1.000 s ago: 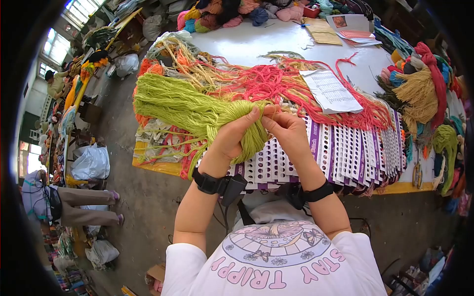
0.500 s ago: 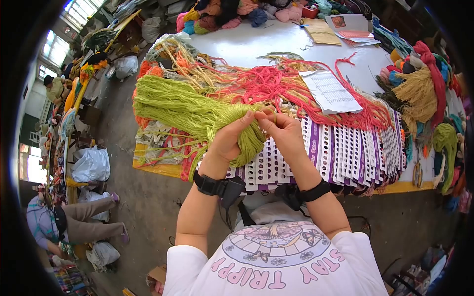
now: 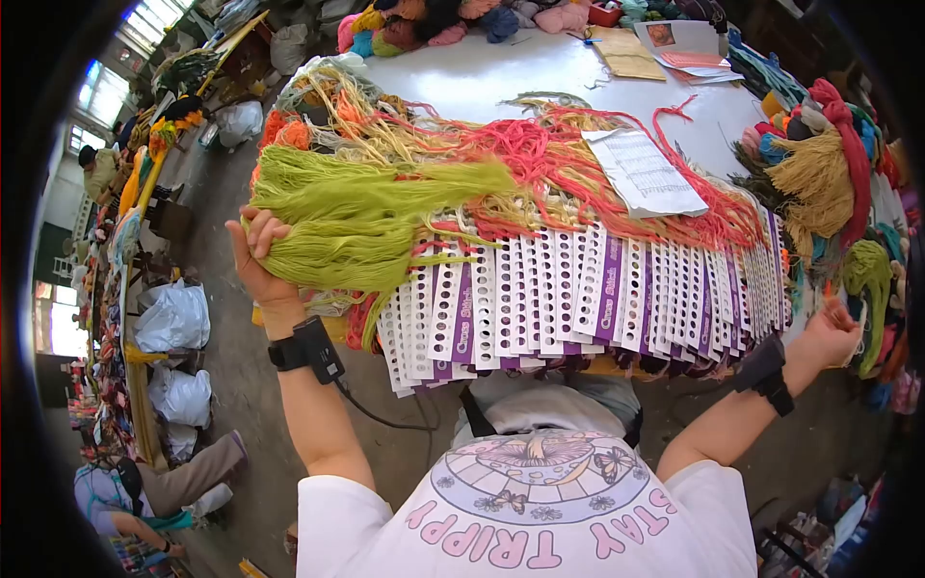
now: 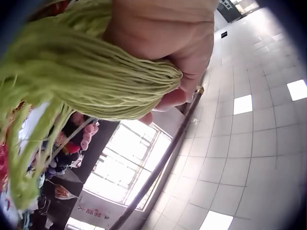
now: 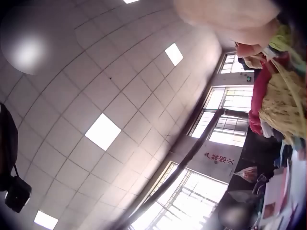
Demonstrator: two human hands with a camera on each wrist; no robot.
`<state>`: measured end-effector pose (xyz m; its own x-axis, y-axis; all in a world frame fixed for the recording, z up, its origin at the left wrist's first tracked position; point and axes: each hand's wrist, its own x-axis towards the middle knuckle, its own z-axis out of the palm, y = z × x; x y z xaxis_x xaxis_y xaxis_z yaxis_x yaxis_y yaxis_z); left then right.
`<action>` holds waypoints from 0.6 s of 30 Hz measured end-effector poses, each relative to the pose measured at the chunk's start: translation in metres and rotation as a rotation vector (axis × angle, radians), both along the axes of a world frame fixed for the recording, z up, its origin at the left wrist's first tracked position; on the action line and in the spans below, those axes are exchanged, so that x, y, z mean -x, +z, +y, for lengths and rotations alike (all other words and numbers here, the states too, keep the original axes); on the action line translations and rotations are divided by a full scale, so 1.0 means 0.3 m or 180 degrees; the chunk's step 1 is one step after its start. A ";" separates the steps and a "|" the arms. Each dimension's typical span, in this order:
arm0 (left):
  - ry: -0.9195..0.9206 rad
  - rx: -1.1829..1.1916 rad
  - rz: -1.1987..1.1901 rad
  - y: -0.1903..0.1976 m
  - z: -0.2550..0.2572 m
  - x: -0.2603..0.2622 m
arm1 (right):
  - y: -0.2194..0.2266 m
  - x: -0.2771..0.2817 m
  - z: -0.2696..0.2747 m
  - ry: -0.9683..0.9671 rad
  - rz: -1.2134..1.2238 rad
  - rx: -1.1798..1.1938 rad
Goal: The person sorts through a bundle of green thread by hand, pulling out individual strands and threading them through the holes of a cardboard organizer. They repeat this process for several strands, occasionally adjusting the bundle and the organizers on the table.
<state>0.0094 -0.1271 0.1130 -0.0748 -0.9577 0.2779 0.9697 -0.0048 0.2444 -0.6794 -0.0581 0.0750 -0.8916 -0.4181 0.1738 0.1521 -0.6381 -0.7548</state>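
A thick hank of lime-green thread [image 3: 332, 246] spreads over the left end of the table, its loose strands blurred in the head view. My left hand [image 3: 260, 258] grips the hank's left end with curled fingers. In the left wrist view the strands gather to a folded end [image 4: 165, 79] against that palm. Far to the right, my right hand [image 3: 827, 335] is at the table's front edge with bent fingers, next to a hanging green skein [image 3: 872, 289]. I cannot tell whether those fingers hold something. Punched white-and-purple thread cards [image 3: 568, 299] lie in an overlapping row between the hands.
Pink and cream threads [image 3: 525, 154] run from the cards across the table [image 3: 462, 82]. A printed sheet [image 3: 644, 173] lies on them. Brown paper [image 3: 626, 53] and more sheets are at the back. Bundles of coloured yarn [image 3: 819, 173] crowd the right side. Another person [image 3: 145, 491] bends at lower left.
Both hands were together at the hank's right end. Now the left hand has carried its grip to the far left, turning the hank round, and the right hand has let go and reached far right.
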 end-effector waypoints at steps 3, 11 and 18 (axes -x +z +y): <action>-0.0505 -0.0262 -0.0594 -0.049 -0.021 0.132 | 0.192 -0.433 -0.086 -0.0952 0.3123 -0.1722; -0.0876 -0.1495 -0.2455 -0.174 0.039 0.547 | -0.023 -1.171 -0.195 0.4337 -0.0006 -0.1674; 0.0088 -0.0481 -0.0881 -0.043 -0.125 0.095 | 0.174 -0.700 -0.118 0.3224 -0.0957 -0.0821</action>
